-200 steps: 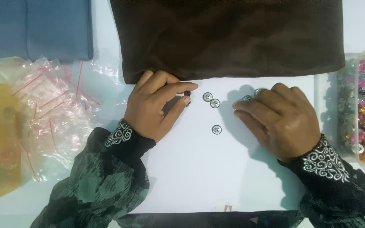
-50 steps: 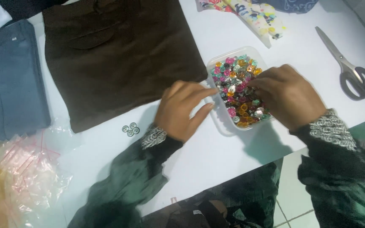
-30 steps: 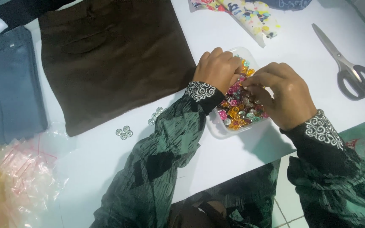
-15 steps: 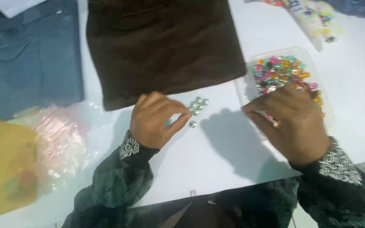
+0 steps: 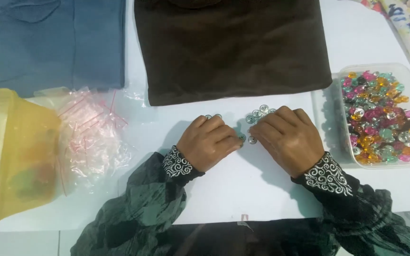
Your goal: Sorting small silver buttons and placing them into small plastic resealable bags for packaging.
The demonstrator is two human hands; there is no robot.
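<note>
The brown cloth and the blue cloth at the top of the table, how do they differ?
The brown cloth is dark and velvety; the blue cloth is lighter and flatter in texture. The brown cloth lies just above the silver studs and both hands; the blue cloth lies off to the left, above the clear plastic bags. Both lie flat on the white table.
</note>
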